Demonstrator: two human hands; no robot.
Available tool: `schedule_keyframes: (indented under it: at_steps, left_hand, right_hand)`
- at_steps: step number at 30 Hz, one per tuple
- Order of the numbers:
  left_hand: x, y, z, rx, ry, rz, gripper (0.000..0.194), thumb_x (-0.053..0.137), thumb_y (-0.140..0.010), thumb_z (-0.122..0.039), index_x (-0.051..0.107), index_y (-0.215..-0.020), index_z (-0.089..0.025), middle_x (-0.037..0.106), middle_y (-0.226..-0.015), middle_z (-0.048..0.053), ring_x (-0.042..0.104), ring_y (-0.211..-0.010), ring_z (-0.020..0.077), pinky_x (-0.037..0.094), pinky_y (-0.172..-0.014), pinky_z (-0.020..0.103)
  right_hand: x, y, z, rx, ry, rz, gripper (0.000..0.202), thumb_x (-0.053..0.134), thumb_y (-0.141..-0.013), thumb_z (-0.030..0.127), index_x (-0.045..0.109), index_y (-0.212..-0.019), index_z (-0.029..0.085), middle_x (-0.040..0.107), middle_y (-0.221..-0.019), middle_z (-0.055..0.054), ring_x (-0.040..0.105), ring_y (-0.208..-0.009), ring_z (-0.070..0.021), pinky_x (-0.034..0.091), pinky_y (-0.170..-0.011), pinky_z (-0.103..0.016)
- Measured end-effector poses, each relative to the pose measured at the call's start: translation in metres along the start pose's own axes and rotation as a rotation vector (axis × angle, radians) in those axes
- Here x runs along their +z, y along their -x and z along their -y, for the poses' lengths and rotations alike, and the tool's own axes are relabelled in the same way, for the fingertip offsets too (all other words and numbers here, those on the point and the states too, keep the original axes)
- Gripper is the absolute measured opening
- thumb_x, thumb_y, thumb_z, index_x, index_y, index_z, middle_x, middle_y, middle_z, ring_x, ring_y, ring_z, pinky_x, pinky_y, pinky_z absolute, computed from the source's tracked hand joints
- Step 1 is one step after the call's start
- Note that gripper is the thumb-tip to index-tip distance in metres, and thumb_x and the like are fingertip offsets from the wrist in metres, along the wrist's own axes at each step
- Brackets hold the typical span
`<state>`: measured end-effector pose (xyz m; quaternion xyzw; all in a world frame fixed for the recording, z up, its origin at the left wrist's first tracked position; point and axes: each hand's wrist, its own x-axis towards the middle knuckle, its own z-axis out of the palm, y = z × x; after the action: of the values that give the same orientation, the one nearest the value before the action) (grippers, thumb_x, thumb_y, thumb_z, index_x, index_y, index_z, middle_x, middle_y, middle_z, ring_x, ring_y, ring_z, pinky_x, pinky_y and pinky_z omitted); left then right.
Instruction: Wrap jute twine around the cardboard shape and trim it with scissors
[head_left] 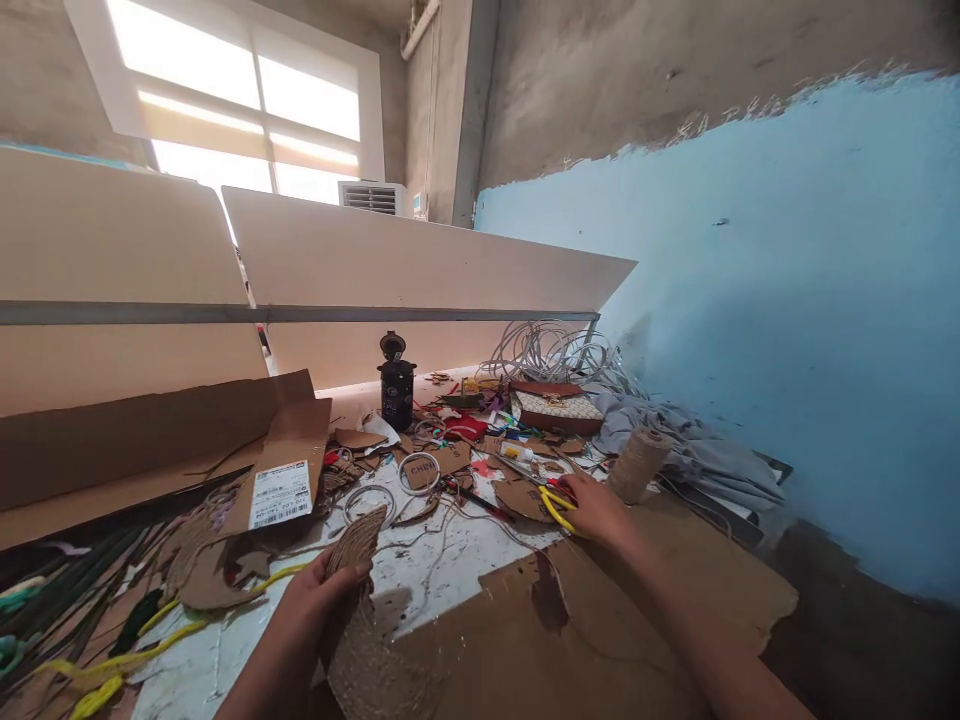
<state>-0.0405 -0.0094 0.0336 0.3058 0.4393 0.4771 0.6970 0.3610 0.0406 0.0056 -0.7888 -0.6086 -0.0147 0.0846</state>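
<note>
Brown cord-wrapped crescent (375, 660), held over the near side of the white bench (442, 570), clamped between the thumb and fingers of my left hand (319, 600). To the right, the fingers of my right hand (596, 508) touch the yellow-handled scissors (555, 507); whether they are closed on the handles I cannot tell. Just beside this hand, farther right, is a tilted twine spool (639, 465); a patterned handbag (556, 410) lies beyond. A cardboard sheet (637, 620) covers the near right.
</note>
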Motion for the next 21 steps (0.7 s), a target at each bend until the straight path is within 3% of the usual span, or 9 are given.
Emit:
schedule_keyframes:
  at_steps: [4, 9, 15, 21]
  left_hand:
    - [-0.006, -0.009, 0.005, 0.034, -0.016, -0.021, 0.033, 0.081, -0.067, -0.028, 0.064, -0.094, -0.020, 0.071, -0.069, 0.001, 0.067, -0.055, 0.0219, 0.051, -0.048, 0.028]
    - [-0.028, -0.037, 0.008, 0.069, -0.064, 0.013, 0.038, 0.085, -0.057, -0.026, 0.067, -0.089, -0.016, 0.066, -0.059, -0.001, 0.061, -0.048, 0.0146, 0.047, -0.049, 0.023]
    - [-0.029, -0.039, 0.010, 0.075, -0.051, 0.045, 0.035, 0.086, -0.055, -0.027, 0.067, -0.082, -0.017, 0.066, -0.057, -0.001, 0.058, -0.047, 0.0131, 0.045, -0.048, 0.022]
    - [-0.031, -0.041, 0.014, 0.088, -0.041, 0.058, 0.033, 0.084, -0.058, -0.026, 0.068, -0.085, -0.015, 0.068, -0.062, 0.000, 0.061, -0.051, 0.0140, 0.046, -0.051, 0.022]
  right_hand:
    - [0.009, -0.007, -0.007, -0.007, 0.016, -0.003, 0.037, 0.065, -0.074, 0.018, 0.069, -0.111, 0.018, 0.072, -0.112, -0.013, 0.066, -0.100, -0.0297, 0.040, -0.071, -0.029]
    - [0.012, -0.013, -0.018, -0.030, -0.024, -0.033, 0.043, 0.059, -0.071, 0.014, 0.068, -0.113, 0.017, 0.074, -0.107, -0.013, 0.068, -0.096, -0.0296, 0.042, -0.071, -0.030]
    - [0.008, -0.016, -0.041, 0.033, -0.215, -0.117, 0.050, 0.062, -0.067, 0.033, 0.066, -0.114, 0.017, 0.074, -0.109, -0.015, 0.069, -0.092, -0.0336, 0.047, -0.070, -0.035]
    - [0.000, -0.020, -0.059, 0.112, -0.523, 0.015, 0.057, 0.059, -0.050, 0.035, 0.068, -0.103, 0.016, 0.074, -0.083, -0.014, 0.070, -0.080, -0.0349, 0.051, -0.068, -0.039]
